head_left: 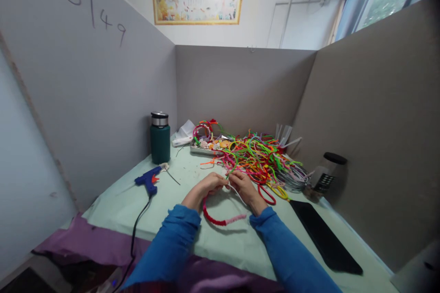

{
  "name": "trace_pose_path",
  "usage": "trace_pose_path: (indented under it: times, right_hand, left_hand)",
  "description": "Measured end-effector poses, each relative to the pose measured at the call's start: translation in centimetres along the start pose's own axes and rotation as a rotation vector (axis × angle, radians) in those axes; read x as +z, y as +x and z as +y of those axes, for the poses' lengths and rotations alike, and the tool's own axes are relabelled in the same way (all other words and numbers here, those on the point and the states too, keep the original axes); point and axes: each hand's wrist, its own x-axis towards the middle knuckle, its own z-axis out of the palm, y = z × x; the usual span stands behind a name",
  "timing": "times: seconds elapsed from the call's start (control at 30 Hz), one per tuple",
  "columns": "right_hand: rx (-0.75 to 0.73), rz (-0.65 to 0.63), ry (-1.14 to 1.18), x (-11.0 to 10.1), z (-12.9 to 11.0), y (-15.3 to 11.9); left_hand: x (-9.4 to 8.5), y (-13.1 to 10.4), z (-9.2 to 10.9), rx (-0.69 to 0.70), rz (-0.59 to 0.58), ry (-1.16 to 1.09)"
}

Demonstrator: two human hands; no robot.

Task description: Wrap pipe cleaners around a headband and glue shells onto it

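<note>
Both my hands meet over the middle of the table, fingertips pinched close together. My left hand (210, 186) is closed on a curved band (217, 222) wrapped in red and pink fuzzy pipe cleaner, which hangs below it with its pink end to the right. A bare white stretch of the band runs under my right hand (243, 188). That hand is closed at the fingertips on a green pipe cleaner (235, 165), which sticks up from the pinch. The exact contact between the fingers is too small to make out.
A heap of colourful pipe cleaners (261, 153) lies behind my hands, beside a metal tray (206, 151). A blue glue gun (147, 180) with its cord and a green bottle (160, 142) stand left. Scissors (267, 195), a black slab (326, 237) and a clear jar (325, 176) are right.
</note>
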Motion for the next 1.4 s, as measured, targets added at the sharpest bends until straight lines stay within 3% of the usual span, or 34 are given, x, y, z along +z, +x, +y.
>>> trace_pose_path:
  times: [0.23,0.37,0.63,0.8,0.9,1.0,1.2,1.4]
  right_hand:
    - [0.001,0.091,-0.010,-0.2,0.3,0.5]
    - [-0.052,0.090,-0.033,-0.5,0.7,1.0]
    - [-0.067,0.075,-0.027,-0.5,0.6,0.7]
    - [-0.097,0.038,-0.158,-0.5,0.0,0.1]
    - [-0.132,0.005,-0.209,-0.4,-0.1,-0.1]
    - [-0.071,-0.031,-0.183,-0.2,-0.2,-0.2]
    - [-0.050,0.001,-0.214,0.1,-1.1,-0.7]
    - [-0.040,-0.029,-0.085,0.0,-1.0,-0.6]
  left_hand:
    - [0.2,-0.4,0.4,0.062,-0.016,-0.096]
    - [0.2,-0.3,0.6,0.091,0.027,-0.150]
    - [-0.1,0.0,0.5,0.018,0.063,-0.333]
    - [-0.4,0.0,0.7,0.060,0.047,-0.409]
    - [-0.4,0.0,0.7,0.132,0.067,-0.396]
    - [-0.3,0.1,0.5,0.173,0.102,-0.361]
    - [0.0,0.4,0.3,0.243,0.258,-0.194]
    - [0.0,1.1,-0.2,0.316,0.250,0.015]
